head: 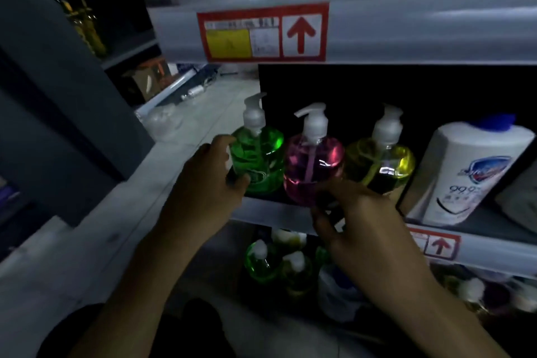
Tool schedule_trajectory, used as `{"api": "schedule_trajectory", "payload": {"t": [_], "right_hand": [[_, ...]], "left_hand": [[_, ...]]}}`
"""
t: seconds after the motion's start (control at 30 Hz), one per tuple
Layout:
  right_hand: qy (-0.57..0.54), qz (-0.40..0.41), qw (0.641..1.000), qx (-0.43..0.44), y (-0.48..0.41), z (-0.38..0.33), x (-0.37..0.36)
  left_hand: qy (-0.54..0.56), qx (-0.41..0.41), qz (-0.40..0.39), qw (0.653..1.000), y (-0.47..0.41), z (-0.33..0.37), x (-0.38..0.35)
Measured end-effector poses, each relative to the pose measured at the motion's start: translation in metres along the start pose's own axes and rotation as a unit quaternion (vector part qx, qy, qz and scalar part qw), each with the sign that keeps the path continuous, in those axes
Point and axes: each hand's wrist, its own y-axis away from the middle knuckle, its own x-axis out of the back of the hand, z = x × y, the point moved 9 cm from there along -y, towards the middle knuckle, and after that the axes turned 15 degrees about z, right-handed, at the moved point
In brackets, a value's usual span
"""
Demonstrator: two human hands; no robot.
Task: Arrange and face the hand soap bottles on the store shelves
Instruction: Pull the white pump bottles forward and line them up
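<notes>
Your left hand [207, 180] has its grip wrapped round the green bottle [259, 158] at the shelf's [273, 212] left end, while your right hand [356, 227] pinches the pink bottle's [312, 167] base; yellow bottle [380, 164] sits right beside, all 3 upright.

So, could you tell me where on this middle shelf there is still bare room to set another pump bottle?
Little room along the front: the green bottle, pink bottle and yellow bottle stand nearly touching, with the hands, left and right, at them. A narrow gap separates the yellow bottle from the white bottle. Behind the row is too dark to judge.
</notes>
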Motion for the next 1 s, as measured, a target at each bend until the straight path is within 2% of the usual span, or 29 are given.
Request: {"api": "schedule_trajectory", "payload": {"t": [0.17,0.27,0.33,0.43,0.47,0.67,0.77,0.87,0.93,1.0], "right_hand": [[-0.019,0.031,0.999,-0.025,-0.005,0.008,-0.009],[-0.023,0.071,0.997,-0.033,-0.01,0.009,-0.006],[-0.031,0.089,0.994,-0.047,-0.012,0.013,0.0],[-0.02,0.112,0.992,-0.047,-0.016,0.017,0.012],[-0.014,0.121,0.992,-0.041,-0.017,0.018,0.017],[0.043,0.187,0.981,-0.012,-0.01,0.024,0.066],[0.023,0.278,0.96,-0.033,-0.002,0.039,0.108],[-0.002,0.352,0.932,-0.087,0.005,0.069,0.15],[-0.025,0.333,0.929,-0.16,0.006,0.102,0.158],[-0.05,0.269,0.938,-0.215,0.008,0.128,0.149]], "left_hand": [[0.114,0.033,-0.084,0.989,-0.008,0.001,-0.02],[0.129,0.055,-0.098,0.985,-0.011,-0.001,-0.023],[0.124,0.056,-0.052,0.989,-0.012,0.001,-0.017],[0.055,-0.018,0.125,0.99,-0.009,0.026,0.021],[0.048,-0.045,0.156,0.986,-0.005,0.036,0.029],[0.071,-0.136,0.046,0.987,0.027,0.095,-0.009],[0.124,-0.159,0.025,0.979,0.039,0.13,-0.025],[0.172,-0.141,-0.003,0.975,0.051,0.152,-0.047],[0.187,-0.134,-0.022,0.973,0.056,0.167,-0.063],[0.202,-0.142,0.004,0.969,0.056,0.184,-0.066]]}}
